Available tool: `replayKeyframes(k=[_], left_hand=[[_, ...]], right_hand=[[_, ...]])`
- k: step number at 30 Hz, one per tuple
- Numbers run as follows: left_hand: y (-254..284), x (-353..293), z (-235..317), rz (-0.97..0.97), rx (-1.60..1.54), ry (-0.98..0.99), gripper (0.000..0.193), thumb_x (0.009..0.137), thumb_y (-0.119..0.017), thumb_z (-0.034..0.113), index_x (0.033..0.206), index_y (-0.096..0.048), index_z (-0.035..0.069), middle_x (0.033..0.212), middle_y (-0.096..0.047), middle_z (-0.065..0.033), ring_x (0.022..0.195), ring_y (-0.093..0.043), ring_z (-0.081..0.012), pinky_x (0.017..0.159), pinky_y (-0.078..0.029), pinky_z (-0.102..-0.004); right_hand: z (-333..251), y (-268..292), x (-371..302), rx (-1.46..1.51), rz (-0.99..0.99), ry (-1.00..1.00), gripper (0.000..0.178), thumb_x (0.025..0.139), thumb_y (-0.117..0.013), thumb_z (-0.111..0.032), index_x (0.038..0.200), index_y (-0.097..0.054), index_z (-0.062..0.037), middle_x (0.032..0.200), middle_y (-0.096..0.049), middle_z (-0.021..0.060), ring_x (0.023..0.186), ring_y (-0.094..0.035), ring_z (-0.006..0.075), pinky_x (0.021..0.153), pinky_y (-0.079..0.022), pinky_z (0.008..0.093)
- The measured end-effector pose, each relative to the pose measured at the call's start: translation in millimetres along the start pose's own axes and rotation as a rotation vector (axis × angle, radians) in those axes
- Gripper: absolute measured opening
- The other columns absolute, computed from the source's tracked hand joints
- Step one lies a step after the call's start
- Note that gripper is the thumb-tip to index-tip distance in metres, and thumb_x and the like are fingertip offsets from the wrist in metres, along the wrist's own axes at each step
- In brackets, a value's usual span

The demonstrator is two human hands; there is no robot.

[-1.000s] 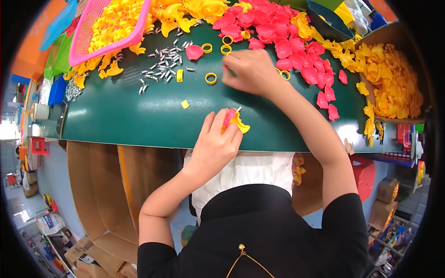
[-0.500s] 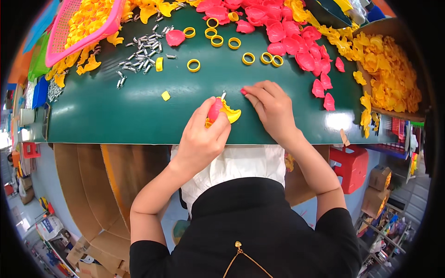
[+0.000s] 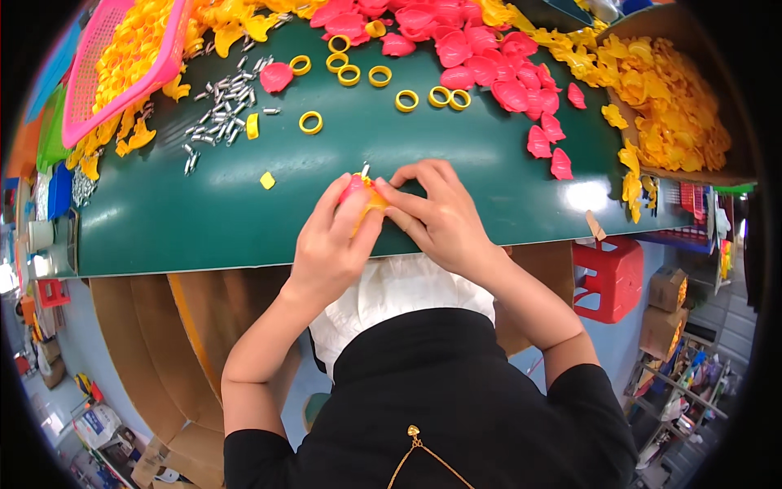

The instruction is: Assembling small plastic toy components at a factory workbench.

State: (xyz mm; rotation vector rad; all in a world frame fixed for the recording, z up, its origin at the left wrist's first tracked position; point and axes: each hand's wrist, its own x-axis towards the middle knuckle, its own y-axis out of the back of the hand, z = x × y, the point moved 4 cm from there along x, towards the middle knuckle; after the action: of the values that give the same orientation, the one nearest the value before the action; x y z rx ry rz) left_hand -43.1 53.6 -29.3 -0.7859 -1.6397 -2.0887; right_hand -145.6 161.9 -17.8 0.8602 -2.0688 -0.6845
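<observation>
Now our left hand (image 3: 332, 238) grips a pink-and-yellow plastic piece (image 3: 354, 188) over the green table (image 3: 167, 232), near its front edge; our right hand (image 3: 444, 213) has its thumb and bent fingers against the piece's right side, though we cannot tell whether they pinch anything else; a small metal part (image 3: 366, 170) juts from the far end; a yellow square (image 3: 267, 180) lies to the left, yellow rings (image 3: 310, 131) beyond.

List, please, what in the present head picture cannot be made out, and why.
Head view:
Pink-and-yellow plastic piece: full shape hidden by the left hand and right hand.
Anything small pinched in the right hand: hidden by the hand itself.
Pink basket: far end cut off by the upper edge.
Silver cylinders: too small and jumbled to count.
</observation>
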Motion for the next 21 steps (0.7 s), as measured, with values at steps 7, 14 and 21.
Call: replayKeyframes(k=[7,14,21], left_hand=[[6,-7,-10,0.096,-0.715,0.582,0.081,0.076,-0.079,0.021,0.139,-0.031,0.002,0.134,-0.04,-0.0129,0.127,-0.042,-0.0299,0.099,-0.043,-0.0408],[-23,-3,1,-0.086,-1.913,1.143,0.054,0.098,-0.05,0.02,0.143,-0.029,-0.004,0.135,-0.048,-0.0152,0.122,-0.051,-0.0213,0.103,-0.041,-0.0348],[-34,7,22,-0.11,-2.424,1.037,0.071,0.093,-0.058,0.034,0.146,-0.025,0.0,0.141,-0.04,-0.0167,0.115,-0.056,-0.0321,0.097,-0.048,-0.0408]], right_hand=[[14,5,8,0.324,0.015,-0.146,0.022,0.075,-0.067,0.0,0.096,-0.071,-0.0053,0.085,-0.067,0.0061,0.09,-0.059,0.0241,0.08,-0.048,0.0336],[25,35,9,0.618,-0.102,-0.285,0.021,0.08,-0.062,0.005,0.098,-0.07,-0.0007,0.092,-0.066,0.0082,0.086,-0.063,0.0174,0.072,-0.051,0.0269],[28,39,7,0.972,-0.01,-0.441,0.019,0.088,-0.058,0.004,0.105,-0.066,0.0037,0.102,-0.063,0.0121,0.093,-0.064,0.0169,0.075,-0.055,0.0258]])
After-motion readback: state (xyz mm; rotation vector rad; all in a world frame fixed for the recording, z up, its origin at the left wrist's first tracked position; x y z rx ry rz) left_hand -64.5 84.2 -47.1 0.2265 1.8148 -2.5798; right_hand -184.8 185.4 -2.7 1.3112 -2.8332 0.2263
